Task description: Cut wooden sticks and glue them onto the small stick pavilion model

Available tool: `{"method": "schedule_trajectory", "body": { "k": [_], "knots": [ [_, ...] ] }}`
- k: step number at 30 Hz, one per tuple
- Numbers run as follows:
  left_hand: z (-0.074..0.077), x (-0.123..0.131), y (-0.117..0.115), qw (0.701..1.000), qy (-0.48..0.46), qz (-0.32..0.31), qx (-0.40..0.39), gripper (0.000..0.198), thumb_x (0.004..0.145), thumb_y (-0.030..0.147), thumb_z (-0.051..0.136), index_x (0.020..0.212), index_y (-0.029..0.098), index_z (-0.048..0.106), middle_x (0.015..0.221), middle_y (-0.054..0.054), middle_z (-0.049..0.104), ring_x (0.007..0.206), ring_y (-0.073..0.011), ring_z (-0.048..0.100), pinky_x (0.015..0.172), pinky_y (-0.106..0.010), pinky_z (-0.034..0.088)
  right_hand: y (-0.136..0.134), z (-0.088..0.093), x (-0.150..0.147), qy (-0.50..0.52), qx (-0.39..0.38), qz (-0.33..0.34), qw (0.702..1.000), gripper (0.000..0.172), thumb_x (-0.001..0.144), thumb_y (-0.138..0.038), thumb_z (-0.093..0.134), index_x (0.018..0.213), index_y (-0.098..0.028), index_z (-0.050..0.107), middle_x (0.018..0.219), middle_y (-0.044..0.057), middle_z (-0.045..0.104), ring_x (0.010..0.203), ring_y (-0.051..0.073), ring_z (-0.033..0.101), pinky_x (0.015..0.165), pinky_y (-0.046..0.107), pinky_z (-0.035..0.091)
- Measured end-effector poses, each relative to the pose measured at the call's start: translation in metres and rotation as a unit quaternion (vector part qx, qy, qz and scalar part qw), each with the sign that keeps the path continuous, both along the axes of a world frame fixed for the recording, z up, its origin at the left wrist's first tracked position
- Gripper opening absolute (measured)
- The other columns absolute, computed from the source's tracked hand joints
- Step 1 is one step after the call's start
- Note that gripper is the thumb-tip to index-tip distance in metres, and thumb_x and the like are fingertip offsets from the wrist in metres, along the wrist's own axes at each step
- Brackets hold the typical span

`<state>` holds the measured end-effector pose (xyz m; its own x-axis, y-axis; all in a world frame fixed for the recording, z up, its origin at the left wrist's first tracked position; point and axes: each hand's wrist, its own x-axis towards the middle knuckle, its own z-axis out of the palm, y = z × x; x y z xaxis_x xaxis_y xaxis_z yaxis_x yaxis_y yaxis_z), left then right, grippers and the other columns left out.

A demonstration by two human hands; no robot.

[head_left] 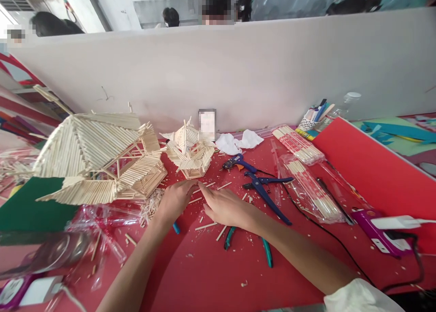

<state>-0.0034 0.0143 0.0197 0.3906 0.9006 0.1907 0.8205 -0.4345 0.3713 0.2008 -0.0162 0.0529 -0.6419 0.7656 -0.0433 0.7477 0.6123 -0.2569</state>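
Observation:
My left hand [175, 199] and my right hand [223, 207] meet on the red table [211, 275], fingertips pinched together just in front of a small stick-built model [189, 153]. What they pinch is too small to make out; loose wooden sticks [206, 225] lie around them. A large stick-built roof model [98, 160] stands to the left of my left hand. Teal-handled pliers [265, 250] lie partly under my right forearm.
A blue glue gun [238, 163] and blue-handled cutters [265, 191] lie right of the hands, with bags of sticks [306, 166], a purple power strip [381, 237] and black cable. Crumpled tissue [235, 143] sits by the grey partition [238, 71]. People sit beyond it.

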Motion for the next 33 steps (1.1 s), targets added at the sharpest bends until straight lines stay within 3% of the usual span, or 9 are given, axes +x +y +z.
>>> {"method": "schedule_trajectory", "body": {
  "k": [3,7,12,14,17,23,29,33],
  "knots": [
    [-0.001,0.002,-0.003,1.000,0.011,-0.023,-0.001,0.032,0.096,0.017,0.049,0.115,0.030,0.071,0.099,-0.006,0.077,0.091,-0.0232,0.073,0.075,-0.027,0.050,-0.003,-0.001,0.002,-0.006,0.003,-0.001,1.000,0.074,0.094,-0.021,0.043,0.161,-0.004,0.016,0.124,0.023,0.069,0.089,0.028,0.072,0.071,0.036,0.053],
    [0.001,0.004,-0.004,0.999,0.031,-0.023,0.001,0.028,0.100,0.024,0.046,0.104,0.028,0.074,0.093,-0.007,0.076,0.086,-0.0244,0.073,0.071,-0.028,0.048,-0.006,0.004,0.015,-0.008,0.003,-0.028,1.000,0.072,0.097,-0.023,0.043,0.162,-0.010,0.016,0.130,0.021,0.066,0.089,0.027,0.072,0.072,0.036,0.053],
    [0.000,0.003,-0.002,0.999,0.044,-0.010,0.014,0.030,0.101,0.030,0.045,0.104,0.027,0.074,0.092,-0.008,0.076,0.089,-0.0245,0.072,0.072,-0.028,0.048,-0.006,0.013,0.065,-0.062,0.033,-0.161,0.984,0.065,0.102,-0.032,0.043,0.160,-0.012,0.022,0.131,0.021,0.065,0.103,0.029,0.068,0.079,0.037,0.053],
    [-0.001,0.003,-0.002,0.998,0.053,-0.003,0.017,0.030,0.102,0.030,0.045,0.106,0.027,0.075,0.096,-0.008,0.077,0.090,-0.0241,0.072,0.073,-0.028,0.049,-0.007,0.008,0.091,-0.105,0.056,-0.210,0.970,0.068,0.101,-0.041,0.048,0.157,-0.009,0.028,0.132,0.023,0.063,0.116,0.034,0.061,0.084,0.040,0.053],
    [0.001,0.005,-0.003,0.998,0.064,0.006,0.013,0.031,0.102,0.029,0.045,0.109,0.027,0.074,0.101,-0.007,0.077,0.090,-0.0226,0.073,0.072,-0.027,0.048,-0.011,-0.008,0.120,-0.166,0.079,-0.261,0.948,0.069,0.098,-0.050,0.053,0.150,-0.006,0.041,0.132,0.026,0.061,0.120,0.039,0.056,0.094,0.049,0.048],
    [0.002,0.009,-0.004,0.997,0.070,0.018,0.011,0.031,0.103,0.029,0.045,0.110,0.025,0.075,0.102,-0.007,0.077,0.093,-0.0205,0.072,0.077,-0.025,0.049,-0.015,-0.035,0.138,-0.170,0.103,-0.277,0.940,0.057,0.100,-0.044,0.050,0.140,-0.003,0.050,0.130,0.026,0.061,0.117,0.037,0.055,0.094,0.046,0.045],
    [0.001,0.008,-0.004,0.997,0.059,0.011,0.040,0.031,0.102,0.027,0.047,0.116,0.026,0.074,0.104,-0.006,0.077,0.095,-0.0197,0.072,0.077,-0.024,0.050,-0.012,-0.034,0.143,-0.148,0.115,-0.266,0.946,0.044,0.098,-0.036,0.052,0.131,-0.006,0.056,0.118,0.023,0.064,0.110,0.035,0.056,0.095,0.045,0.040],
    [0.003,0.008,-0.005,0.997,0.053,0.009,0.051,0.031,0.102,0.029,0.046,0.118,0.026,0.073,0.104,-0.006,0.077,0.092,-0.0197,0.073,0.074,-0.024,0.050,-0.011,-0.028,0.144,-0.106,0.128,-0.257,0.952,0.044,0.103,-0.039,0.041,0.129,-0.007,0.056,0.114,0.022,0.063,0.107,0.036,0.057,0.093,0.047,0.041]
  ]
}}
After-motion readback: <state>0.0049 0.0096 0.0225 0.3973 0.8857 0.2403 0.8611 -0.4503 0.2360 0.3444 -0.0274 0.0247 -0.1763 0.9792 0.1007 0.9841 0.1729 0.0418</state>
